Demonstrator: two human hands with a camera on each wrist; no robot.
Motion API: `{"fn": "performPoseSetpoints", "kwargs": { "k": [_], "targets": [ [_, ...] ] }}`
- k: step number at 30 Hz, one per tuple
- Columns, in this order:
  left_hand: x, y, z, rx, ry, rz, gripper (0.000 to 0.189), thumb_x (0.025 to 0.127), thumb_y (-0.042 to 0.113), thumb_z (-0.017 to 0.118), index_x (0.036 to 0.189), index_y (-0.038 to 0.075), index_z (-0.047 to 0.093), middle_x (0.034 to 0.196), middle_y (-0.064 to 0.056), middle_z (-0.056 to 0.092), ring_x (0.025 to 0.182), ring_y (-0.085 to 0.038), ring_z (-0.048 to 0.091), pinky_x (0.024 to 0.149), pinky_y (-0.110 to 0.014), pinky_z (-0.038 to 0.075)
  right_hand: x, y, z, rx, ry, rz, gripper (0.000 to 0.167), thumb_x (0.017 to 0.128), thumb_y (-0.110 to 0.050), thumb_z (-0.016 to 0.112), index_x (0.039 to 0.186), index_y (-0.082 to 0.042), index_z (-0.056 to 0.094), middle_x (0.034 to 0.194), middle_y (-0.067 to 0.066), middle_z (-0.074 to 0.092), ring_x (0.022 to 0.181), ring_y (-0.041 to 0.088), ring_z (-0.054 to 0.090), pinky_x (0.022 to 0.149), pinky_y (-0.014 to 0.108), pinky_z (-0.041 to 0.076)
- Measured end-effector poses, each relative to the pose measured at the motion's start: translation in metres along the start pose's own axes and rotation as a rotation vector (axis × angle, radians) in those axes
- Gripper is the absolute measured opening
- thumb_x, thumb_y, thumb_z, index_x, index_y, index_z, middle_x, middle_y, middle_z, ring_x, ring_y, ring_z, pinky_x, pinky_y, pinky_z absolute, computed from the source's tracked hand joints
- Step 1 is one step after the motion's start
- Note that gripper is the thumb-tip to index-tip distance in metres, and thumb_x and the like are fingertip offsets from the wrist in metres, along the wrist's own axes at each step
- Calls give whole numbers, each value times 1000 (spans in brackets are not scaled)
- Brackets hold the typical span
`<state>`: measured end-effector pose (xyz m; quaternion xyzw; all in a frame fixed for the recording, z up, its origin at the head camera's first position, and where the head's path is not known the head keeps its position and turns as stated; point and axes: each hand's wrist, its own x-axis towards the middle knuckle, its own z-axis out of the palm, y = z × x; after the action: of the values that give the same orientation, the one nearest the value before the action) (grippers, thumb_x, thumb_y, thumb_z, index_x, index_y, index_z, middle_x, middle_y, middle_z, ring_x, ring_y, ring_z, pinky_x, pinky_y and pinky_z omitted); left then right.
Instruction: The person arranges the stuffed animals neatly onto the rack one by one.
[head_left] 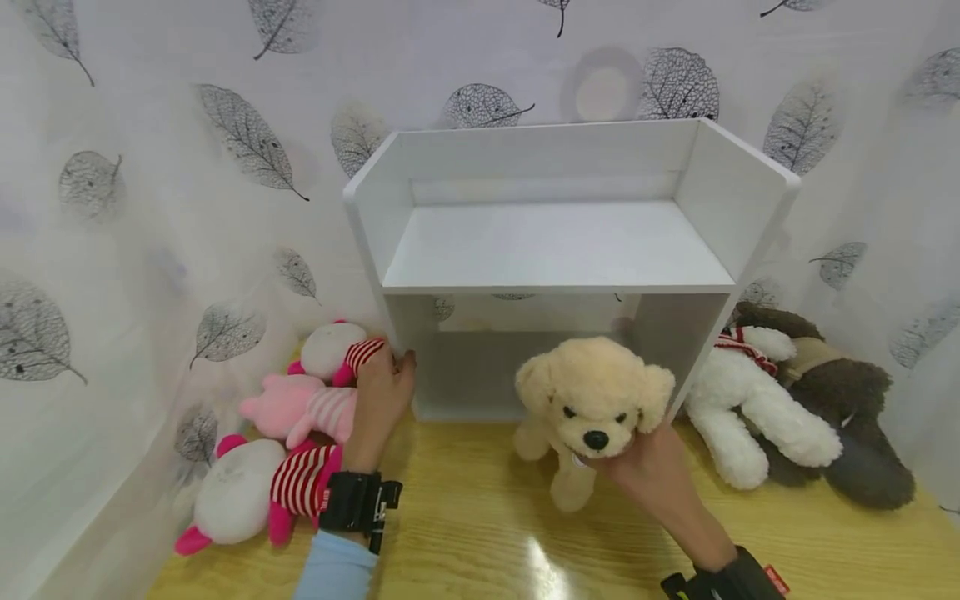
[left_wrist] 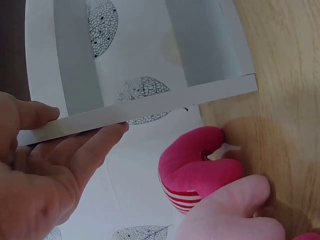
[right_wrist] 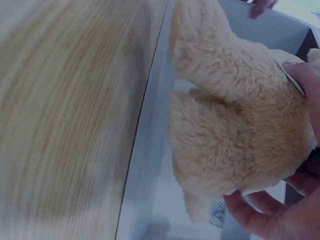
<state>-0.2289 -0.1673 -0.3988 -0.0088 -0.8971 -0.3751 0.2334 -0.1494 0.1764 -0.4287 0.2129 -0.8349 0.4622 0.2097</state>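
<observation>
A cream plush dog [head_left: 592,387] is held upright by my right hand [head_left: 651,475], in front of the lower compartment of a white two-tier shelf [head_left: 558,246]. In the right wrist view, my thumb lies near a tag at the neck of the plush dog [right_wrist: 240,125], with fingers [right_wrist: 250,215] curled round its far side. My left hand [head_left: 381,408] grips the front edge of the shelf's left side panel. The left wrist view shows that panel [left_wrist: 150,105] between the thumb and fingers of my left hand [left_wrist: 50,175].
Left of the shelf lie two white-and-pink plush toys in red stripes [head_left: 240,492] [head_left: 327,350] and a pink plush [head_left: 285,408] between them. At right, a white plush [head_left: 772,417] leans against a dark brown plush [head_left: 847,392]. All rest on a wooden table [head_left: 465,533] before a leaf-print curtain [head_left: 150,250].
</observation>
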Motion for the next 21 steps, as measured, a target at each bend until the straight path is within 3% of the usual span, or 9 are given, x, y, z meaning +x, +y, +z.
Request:
{"fn": "performPoseSetpoints", "kwargs": {
  "k": [2,3,6,8,10,14,16,21],
  "targets": [
    [-1,0,0,-3,5,6,26,96,15,60,77,3,49,68,-5,41,65,-27,44,60,-39,38,10,6,9,-24,-17,-15,88,73,-10,90,148,-13,44,134,2,59,120,6,57,94,21,50],
    [-1,-1,0,-3,9,9,27,96,15,60,75,3,47,68,-5,39,65,-27,42,60,-39,37,14,8,14,-149,21,-39,95,66,-14,95,146,-11,45,131,3,61,118,9,59,92,24,52],
    [-2,-1,0,-5,16,21,28,96,14,60,74,4,46,68,-4,40,64,-27,43,60,-39,38,27,15,26,-158,-8,-52,92,68,-16,94,145,-8,45,130,10,62,117,23,63,90,41,57],
    [-1,-1,0,0,15,23,27,96,14,60,75,4,46,67,-5,41,65,-27,44,60,-40,39,35,18,35,-172,-32,-80,88,71,-18,93,143,-7,45,128,11,63,115,26,65,87,46,58],
    [-1,-1,0,6,6,15,26,96,15,59,76,4,47,68,-5,41,65,-28,44,61,-41,39,44,24,43,-230,-37,-193,84,70,-21,94,139,-2,49,120,13,65,107,28,67,82,46,59],
    [-1,-1,1,11,0,6,26,96,15,59,76,4,48,68,-5,41,65,-28,44,60,-40,39,59,33,59,-295,-28,-340,77,70,-24,94,130,5,54,110,15,67,96,27,68,78,43,59],
    [-1,-1,1,11,4,5,26,96,15,60,75,4,48,67,-4,41,65,-28,44,60,-40,39,66,33,66,-258,-42,-283,77,71,-25,94,131,3,54,112,13,67,98,26,67,81,42,58],
    [-1,-2,1,12,21,14,25,96,14,61,76,3,50,66,-4,42,64,-27,45,60,-40,39,83,29,81,-56,-105,15,88,75,-32,91,145,-11,42,136,6,54,120,20,59,98,42,53]
  ]
}}
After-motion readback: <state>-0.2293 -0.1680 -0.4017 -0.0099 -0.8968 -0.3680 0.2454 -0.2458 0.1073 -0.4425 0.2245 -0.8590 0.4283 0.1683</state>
